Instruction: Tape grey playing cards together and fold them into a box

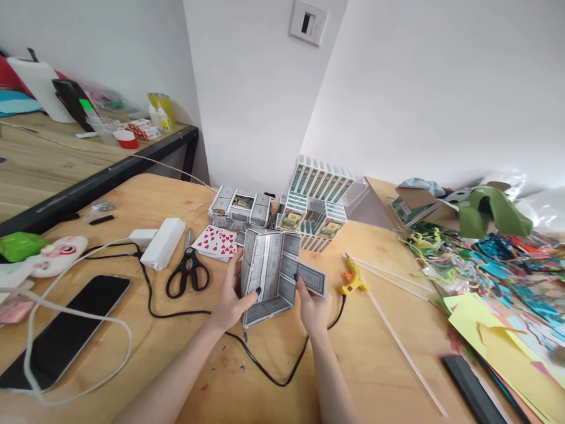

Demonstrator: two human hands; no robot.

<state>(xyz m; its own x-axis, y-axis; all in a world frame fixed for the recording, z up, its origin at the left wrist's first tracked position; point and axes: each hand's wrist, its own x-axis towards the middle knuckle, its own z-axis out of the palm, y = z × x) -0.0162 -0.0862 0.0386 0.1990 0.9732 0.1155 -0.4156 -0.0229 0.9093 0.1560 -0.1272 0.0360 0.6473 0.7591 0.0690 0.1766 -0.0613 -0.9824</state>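
My left hand [236,300] grips the left side of an open box built from grey-backed playing cards [267,265], its thumb over the near edge. A single playing card [314,279], back up, is pinched in my right hand [314,306] at the box's right side; whether it touches the wall I cannot tell. Behind the box are another grey card structure [241,207] and a stack of green-and-white card packs [318,200]. Loose face-up playing cards [216,240], red hearts among them, lie to the left beside black-handled scissors [188,271].
A yellow glue gun [353,280] with glue sticks [408,353] lies on the right, its black cable crossing in front. At left are a phone [66,330], a white power strip [163,243] and a white cord. Coloured scraps [494,253] and paper [498,341] cover the far right.
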